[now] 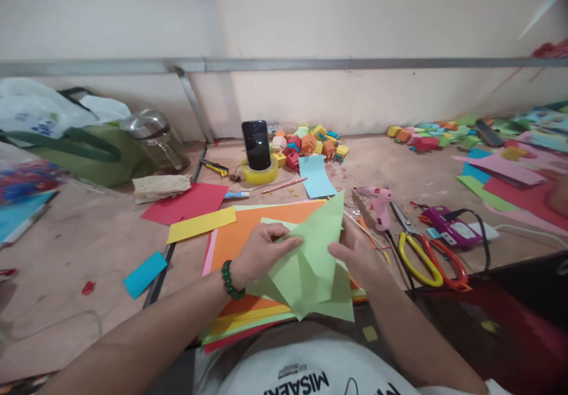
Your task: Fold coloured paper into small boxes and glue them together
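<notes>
A light green sheet of paper [316, 244] is held up, tilted, in front of me. My left hand [262, 253] pinches its left side between thumb and fingers, with a green bead bracelet [231, 281] on the wrist. On the opposite edge, my right hand [356, 252] grips the sheet, thumb in front and fingers behind, partly hidden. Beneath both hands lies a stack of coloured paper with an orange sheet [233, 241] showing near the top. A yellow strip [202, 224] overlaps the stack's upper left corner, and a light blue piece [316, 176] lies beyond it.
A pink glue gun [379, 206], large scissors [419, 259] and a purple device [450, 226] lie to the right. At the back, a phone [257, 145] leans on a tape roll [260, 174] beside small paper cubes [309, 143]. A glass jar [157, 141] stands left.
</notes>
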